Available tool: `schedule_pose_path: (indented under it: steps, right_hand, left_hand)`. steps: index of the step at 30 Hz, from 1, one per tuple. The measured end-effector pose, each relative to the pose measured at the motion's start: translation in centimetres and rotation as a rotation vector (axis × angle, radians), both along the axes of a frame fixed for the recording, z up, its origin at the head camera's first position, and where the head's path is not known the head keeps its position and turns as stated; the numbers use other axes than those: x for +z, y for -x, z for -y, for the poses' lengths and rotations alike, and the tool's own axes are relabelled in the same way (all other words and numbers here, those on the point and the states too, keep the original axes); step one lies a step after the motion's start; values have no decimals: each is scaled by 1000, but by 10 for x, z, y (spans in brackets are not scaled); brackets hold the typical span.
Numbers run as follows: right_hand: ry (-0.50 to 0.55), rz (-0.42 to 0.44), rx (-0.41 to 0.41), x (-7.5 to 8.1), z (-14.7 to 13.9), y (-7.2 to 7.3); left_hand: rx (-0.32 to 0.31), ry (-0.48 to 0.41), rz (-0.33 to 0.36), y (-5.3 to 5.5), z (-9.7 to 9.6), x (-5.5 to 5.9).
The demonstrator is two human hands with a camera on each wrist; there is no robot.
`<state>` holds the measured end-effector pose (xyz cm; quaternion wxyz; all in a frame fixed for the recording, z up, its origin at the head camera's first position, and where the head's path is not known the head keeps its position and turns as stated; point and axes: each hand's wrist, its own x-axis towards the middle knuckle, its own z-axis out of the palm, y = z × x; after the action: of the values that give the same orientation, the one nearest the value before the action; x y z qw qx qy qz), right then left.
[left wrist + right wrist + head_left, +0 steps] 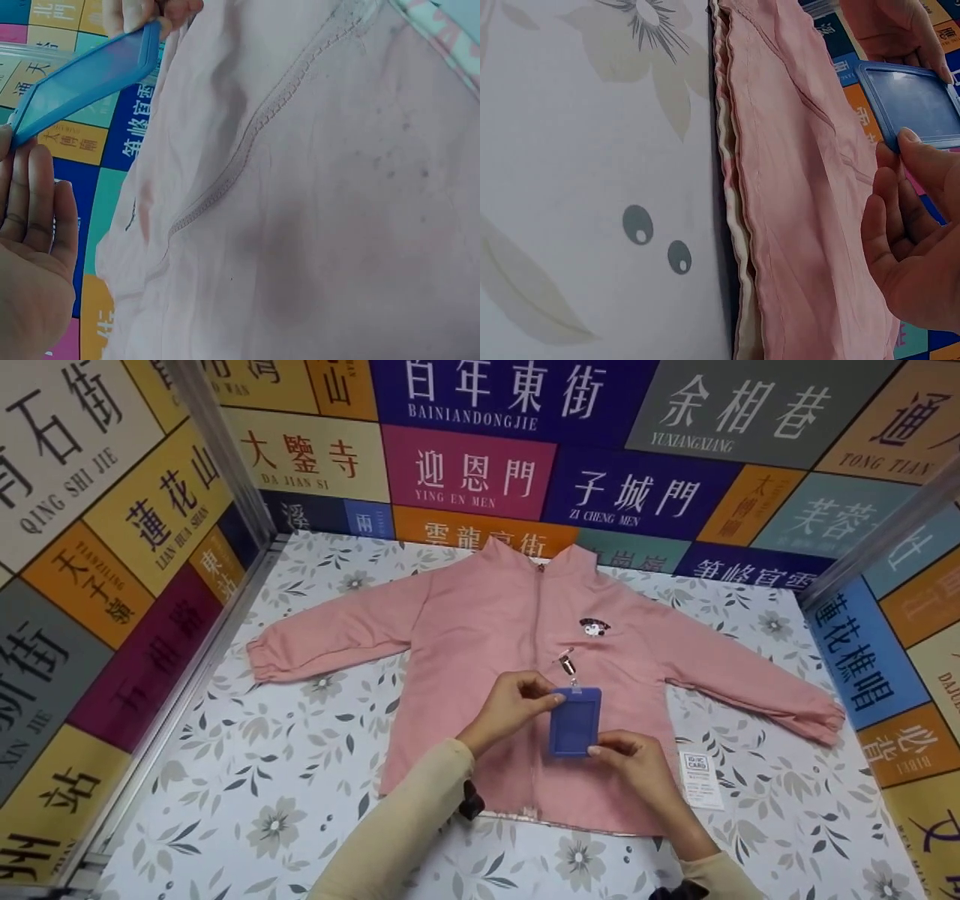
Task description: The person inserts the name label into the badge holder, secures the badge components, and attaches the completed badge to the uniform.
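Observation:
A blue badge holder (pixel 575 724) with a clear window is held above the front of a pink jacket (pixel 465 675). My left hand (pixel 517 701) pinches its upper left corner between thumb and fingers. At the lower right corner, the thumb and fingertips of my right hand (pixel 636 757) grip the edge. A metal clip (pixel 568 664) hangs on at the holder's top end, over the jacket's chest. Both wrist views show the holder tilted, raised off the cloth, with a hand at each end. The jacket lies face up, zipper (pixel 536 637) fastened and sleeves spread.
A white printed card (pixel 700 781) marked ID/IC CARD lies beside the jacket's lower right edge. A small cartoon patch (pixel 595 627) sits on the chest. The table (pixel 225 802) has a leaf-and-flower cover. Colourful panels with street names (pixel 472 472) wall in the back and sides.

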<state>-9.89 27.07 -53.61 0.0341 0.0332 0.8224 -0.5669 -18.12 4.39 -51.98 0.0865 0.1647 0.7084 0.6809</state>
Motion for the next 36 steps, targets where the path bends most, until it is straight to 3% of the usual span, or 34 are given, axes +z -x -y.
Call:
schedule_pose_path:
  steps: [9, 14, 19, 23, 28, 32, 36]
  right_hand:
    - [-18, 1, 75, 0, 2, 4]
    - [-54, -9, 66, 7, -3, 6]
    - [-101, -33, 46, 20, -4, 11]
    - [-120, -49, 39, 32, 0, 13]
    - [-123, -73, 48, 60, 14, 10]
    - [-123, -107, 53, 73, 21, 8]
    - [-97, -123, 42, 71, 21, 11]
  left_hand:
    - [13, -19, 9, 0, 11, 2]
    - [36, 7, -40, 0, 15, 2]
    - [53, 33, -120, -1, 18, 1]
    - [62, 29, -145, -1, 19, -1]
    - [77, 13, -169, -1, 19, -3]
    - [76, -15, -106, -2, 18, -5]
    - [74, -43, -17, -3, 16, -6]
